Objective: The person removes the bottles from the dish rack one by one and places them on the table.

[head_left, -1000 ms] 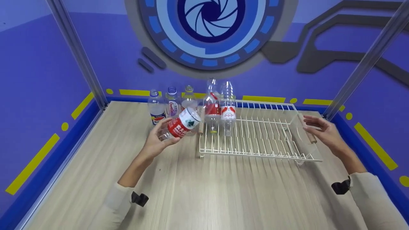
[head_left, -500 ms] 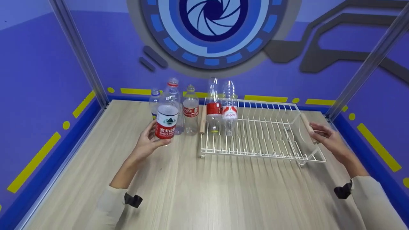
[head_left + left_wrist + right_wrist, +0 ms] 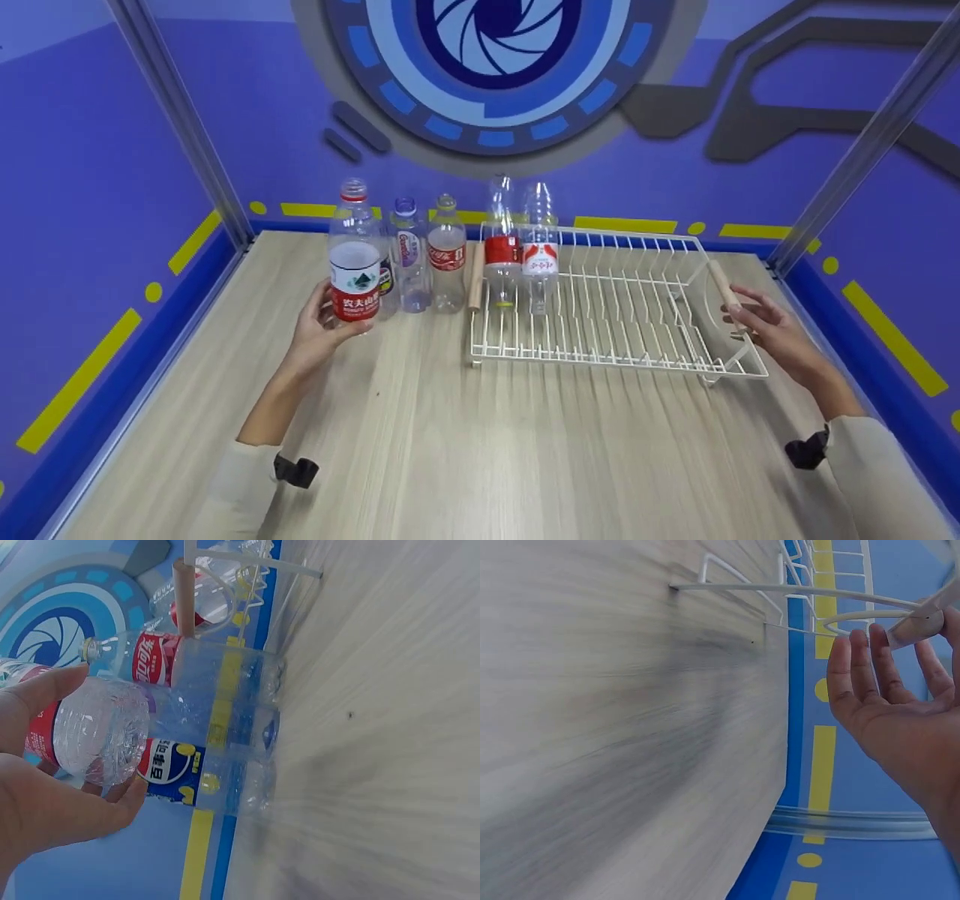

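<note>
We find the bottle with the red neck ring point(image 3: 355, 289) upright above the surface point(image 3: 525, 450), gripped by the left hand point(image 3: 316, 334), near the blue-labelled bottle point(image 3: 172, 769). We judge the step as positioning; the next move calls for a steady, level grip. The right hand point(image 3: 784, 334) is at the rack's point(image 3: 600, 363) wooden handle point(image 3: 721, 286); whether gripping, we cannot tell.

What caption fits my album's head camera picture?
Left hand holding a clear bottle, right hand at the wooden handle of a white rack.
</note>
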A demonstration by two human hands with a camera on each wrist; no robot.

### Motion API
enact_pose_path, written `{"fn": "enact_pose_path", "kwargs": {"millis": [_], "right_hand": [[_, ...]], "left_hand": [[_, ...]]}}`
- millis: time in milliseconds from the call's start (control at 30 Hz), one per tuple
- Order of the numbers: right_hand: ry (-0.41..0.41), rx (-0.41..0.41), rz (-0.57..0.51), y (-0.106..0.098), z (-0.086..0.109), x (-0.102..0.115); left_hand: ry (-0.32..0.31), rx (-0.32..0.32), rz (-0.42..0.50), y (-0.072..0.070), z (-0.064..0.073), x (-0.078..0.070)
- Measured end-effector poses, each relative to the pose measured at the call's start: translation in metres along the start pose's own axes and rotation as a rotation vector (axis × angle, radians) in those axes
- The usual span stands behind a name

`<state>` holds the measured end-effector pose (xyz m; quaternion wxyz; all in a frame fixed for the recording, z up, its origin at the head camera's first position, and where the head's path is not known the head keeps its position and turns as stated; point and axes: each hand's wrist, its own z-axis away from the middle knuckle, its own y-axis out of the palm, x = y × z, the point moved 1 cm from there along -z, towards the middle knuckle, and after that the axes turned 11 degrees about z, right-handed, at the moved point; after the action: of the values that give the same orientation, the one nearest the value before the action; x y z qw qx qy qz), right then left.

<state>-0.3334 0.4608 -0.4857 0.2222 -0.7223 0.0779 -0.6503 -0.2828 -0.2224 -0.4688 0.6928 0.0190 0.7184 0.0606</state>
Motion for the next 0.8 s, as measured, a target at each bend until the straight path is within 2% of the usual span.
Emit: {"fn": "enact_pose_path", "kwargs": {"millis": [133,300,400,600,800], "right_hand": [[-0.017,0.021,-0.056,0.0,0.002,-0.003],[-0.036,0.04,-0.145,0.002,-0.001,-0.006],[-0.043,0.038,-0.178,0.004,0.001,-0.008],[-0.054,0.047,-0.199,0.008,0.002,-0.011],[-0.058,0.009,-0.151,0.009,-0.001,-0.009]], "left_hand": [[0.011,-0.037,-0.006,-0.007,-0.005,0.003],[0.063,-0.097,-0.013,-0.016,-0.013,0.008],[0.089,-0.126,-0.065,-0.02,-0.016,0.012],[0.071,-0.171,-0.161,-0.029,-0.023,0.024],[0.04,-0.149,-0.207,-0.037,-0.039,0.029]]}}
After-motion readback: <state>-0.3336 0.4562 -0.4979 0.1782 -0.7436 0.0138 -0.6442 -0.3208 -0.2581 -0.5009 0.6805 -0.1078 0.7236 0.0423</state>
